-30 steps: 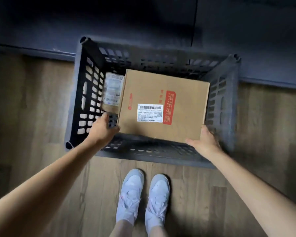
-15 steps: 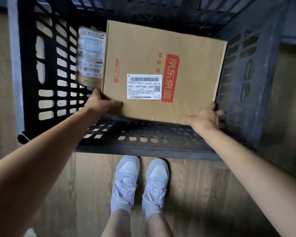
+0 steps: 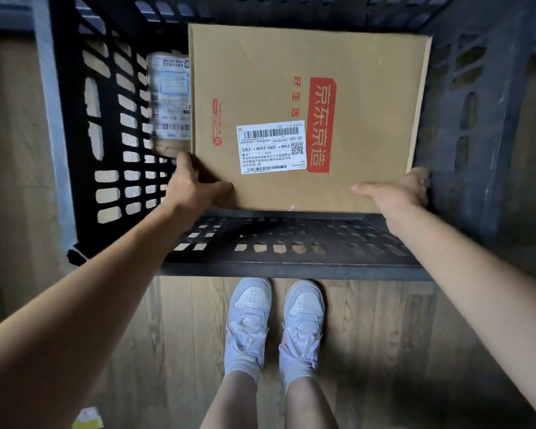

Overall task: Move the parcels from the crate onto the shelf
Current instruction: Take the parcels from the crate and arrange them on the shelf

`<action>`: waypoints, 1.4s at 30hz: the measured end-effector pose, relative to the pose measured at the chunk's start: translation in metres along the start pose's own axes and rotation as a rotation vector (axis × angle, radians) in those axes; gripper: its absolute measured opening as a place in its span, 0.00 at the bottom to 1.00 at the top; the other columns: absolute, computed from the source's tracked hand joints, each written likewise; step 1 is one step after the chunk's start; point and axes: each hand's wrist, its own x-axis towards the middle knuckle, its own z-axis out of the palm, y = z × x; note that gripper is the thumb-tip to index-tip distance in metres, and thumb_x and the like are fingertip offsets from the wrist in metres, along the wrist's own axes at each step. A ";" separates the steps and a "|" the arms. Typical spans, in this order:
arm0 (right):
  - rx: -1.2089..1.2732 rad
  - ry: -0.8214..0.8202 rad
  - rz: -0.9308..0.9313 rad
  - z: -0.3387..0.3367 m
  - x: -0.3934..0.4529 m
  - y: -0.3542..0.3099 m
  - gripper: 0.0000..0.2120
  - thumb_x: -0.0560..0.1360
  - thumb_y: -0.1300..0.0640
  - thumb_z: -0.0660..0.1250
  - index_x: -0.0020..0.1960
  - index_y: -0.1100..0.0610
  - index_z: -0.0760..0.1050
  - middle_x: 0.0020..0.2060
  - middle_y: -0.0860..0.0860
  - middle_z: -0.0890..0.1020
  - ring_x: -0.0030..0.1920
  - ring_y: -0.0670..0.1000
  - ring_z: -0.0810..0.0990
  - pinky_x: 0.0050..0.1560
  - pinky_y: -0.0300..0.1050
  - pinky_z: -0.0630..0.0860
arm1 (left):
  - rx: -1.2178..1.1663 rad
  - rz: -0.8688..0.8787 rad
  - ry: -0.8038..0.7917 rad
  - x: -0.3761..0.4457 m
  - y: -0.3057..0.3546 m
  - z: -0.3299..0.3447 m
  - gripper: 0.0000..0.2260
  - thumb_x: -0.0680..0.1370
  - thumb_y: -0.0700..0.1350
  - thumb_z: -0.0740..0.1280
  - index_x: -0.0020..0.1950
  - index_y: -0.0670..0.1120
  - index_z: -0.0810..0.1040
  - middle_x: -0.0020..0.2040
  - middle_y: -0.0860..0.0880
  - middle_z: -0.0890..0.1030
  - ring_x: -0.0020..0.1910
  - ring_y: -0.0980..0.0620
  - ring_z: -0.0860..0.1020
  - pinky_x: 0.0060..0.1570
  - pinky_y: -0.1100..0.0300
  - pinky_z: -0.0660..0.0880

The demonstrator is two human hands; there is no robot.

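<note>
A large flat cardboard parcel (image 3: 362, 97) with a red logo and a white shipping label lies inside the dark plastic crate (image 3: 291, 267). My left hand (image 3: 192, 187) grips its near left corner, thumb on top. My right hand (image 3: 396, 193) grips the near right corner, fingers around the edge. A smaller parcel (image 3: 169, 97) with a white label stands against the crate's left wall, partly hidden by the large one. No shelf is in view.
The crate stands on a wooden floor (image 3: 384, 351). My feet in white sneakers (image 3: 276, 320) are just in front of its near wall. A small yellow and white scrap (image 3: 87, 418) lies on the floor at lower left.
The camera has come closer over the crate. Both hands have closed further onto the large parcel's near corners; the parcel itself stays in the crate.
</note>
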 end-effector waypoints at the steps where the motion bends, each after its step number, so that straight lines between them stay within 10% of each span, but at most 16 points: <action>1: 0.029 0.015 -0.014 -0.005 -0.002 -0.002 0.41 0.62 0.58 0.79 0.66 0.62 0.58 0.67 0.59 0.68 0.66 0.58 0.69 0.63 0.48 0.67 | -0.021 0.007 0.004 -0.008 0.003 -0.003 0.22 0.68 0.37 0.74 0.53 0.45 0.64 0.48 0.49 0.75 0.50 0.48 0.75 0.51 0.51 0.78; 10: 0.214 0.054 -0.183 -0.090 -0.092 -0.009 0.44 0.54 0.50 0.79 0.64 0.57 0.62 0.61 0.55 0.74 0.59 0.56 0.74 0.60 0.49 0.73 | -0.037 0.131 0.072 -0.114 0.068 -0.059 0.19 0.69 0.41 0.74 0.48 0.46 0.63 0.36 0.53 0.70 0.37 0.52 0.72 0.38 0.62 0.74; 18: 0.415 0.093 -0.432 -0.229 -0.232 -0.038 0.45 0.56 0.51 0.78 0.67 0.54 0.60 0.61 0.50 0.73 0.59 0.49 0.75 0.63 0.49 0.73 | -0.050 0.339 0.162 -0.279 0.173 -0.158 0.23 0.65 0.50 0.72 0.54 0.51 0.65 0.39 0.58 0.72 0.46 0.49 0.75 0.52 0.42 0.77; 24: 0.532 0.141 -0.634 -0.349 -0.362 -0.061 0.40 0.63 0.58 0.77 0.68 0.55 0.59 0.52 0.40 0.72 0.51 0.39 0.74 0.59 0.39 0.72 | -0.067 0.552 0.293 -0.414 0.249 -0.229 0.27 0.71 0.45 0.72 0.66 0.49 0.64 0.47 0.68 0.71 0.42 0.73 0.73 0.45 0.78 0.68; 28: 0.610 0.199 -0.764 -0.419 -0.441 -0.072 0.40 0.62 0.57 0.77 0.68 0.54 0.60 0.59 0.47 0.71 0.58 0.47 0.73 0.63 0.47 0.72 | -0.093 0.651 0.383 -0.500 0.291 -0.275 0.28 0.71 0.45 0.72 0.68 0.51 0.64 0.52 0.63 0.71 0.47 0.64 0.70 0.37 0.85 0.62; 42: 0.881 0.351 -1.192 -0.557 -0.604 -0.120 0.43 0.61 0.54 0.78 0.69 0.56 0.58 0.63 0.48 0.70 0.62 0.49 0.71 0.63 0.49 0.72 | -0.327 1.017 0.497 -0.649 0.395 -0.386 0.33 0.61 0.57 0.72 0.64 0.56 0.67 0.55 0.57 0.77 0.56 0.50 0.76 0.61 0.50 0.73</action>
